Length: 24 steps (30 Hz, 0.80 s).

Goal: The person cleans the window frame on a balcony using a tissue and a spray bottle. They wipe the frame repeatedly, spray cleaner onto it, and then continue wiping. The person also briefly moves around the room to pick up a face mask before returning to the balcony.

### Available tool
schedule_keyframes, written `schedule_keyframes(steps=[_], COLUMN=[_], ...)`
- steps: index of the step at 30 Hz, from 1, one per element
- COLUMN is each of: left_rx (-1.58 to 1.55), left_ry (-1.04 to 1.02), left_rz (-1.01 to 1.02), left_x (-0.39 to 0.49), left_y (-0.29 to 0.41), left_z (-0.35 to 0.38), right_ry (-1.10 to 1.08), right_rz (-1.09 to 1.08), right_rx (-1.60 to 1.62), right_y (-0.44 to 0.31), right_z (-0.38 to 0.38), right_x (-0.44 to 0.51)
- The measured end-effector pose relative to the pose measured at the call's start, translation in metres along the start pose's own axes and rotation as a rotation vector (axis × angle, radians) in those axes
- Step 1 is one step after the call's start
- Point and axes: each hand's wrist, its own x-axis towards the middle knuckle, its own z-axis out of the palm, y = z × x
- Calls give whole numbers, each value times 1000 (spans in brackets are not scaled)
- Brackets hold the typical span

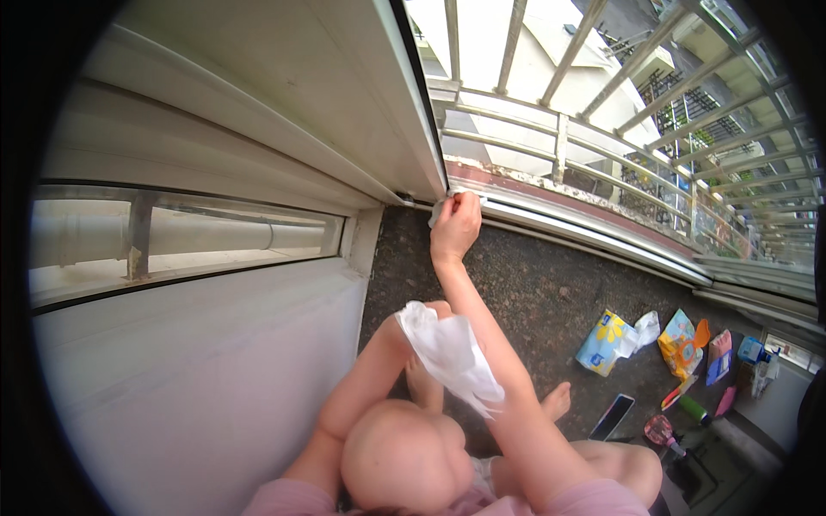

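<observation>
My right hand (455, 232) is stretched forward to the corner of the window frame. Its fingers pinch a small white tissue (440, 213) against the sliding window track (548, 222), beside the upright edge of the white sash (361, 77). Nearer to me, my left hand (441, 309) holds a larger, crumpled white tissue (452, 355), which hangs down across my right forearm. That tissue hides most of the left fingers. Beneath both hands lies a dark speckled stone sill (535, 277), where my bare feet rest.
To the right stand a blue-and-yellow tissue pack (603, 342), a pouch with an orange lid (681, 348), a smartphone (612, 418), a pink spray bottle (659, 430) and a green cylinder (694, 409). Metal bars (561, 55) run outside the window. A white wall (213, 361) borders my left side.
</observation>
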Motion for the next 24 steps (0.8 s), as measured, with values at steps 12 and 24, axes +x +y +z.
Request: schedule_keyframes(steps=[12, 24], left_rx=[-110, -34], left_ry=[-79, -83], left_rz=[78, 86], left_x=[22, 41], left_y=[6, 4], left_z=[20, 20], right_ry=[68, 515], right_rz=[-232, 96], right_rx=[-126, -158], right_y=[9, 110], right_z=[-12, -156], right_x=[10, 77])
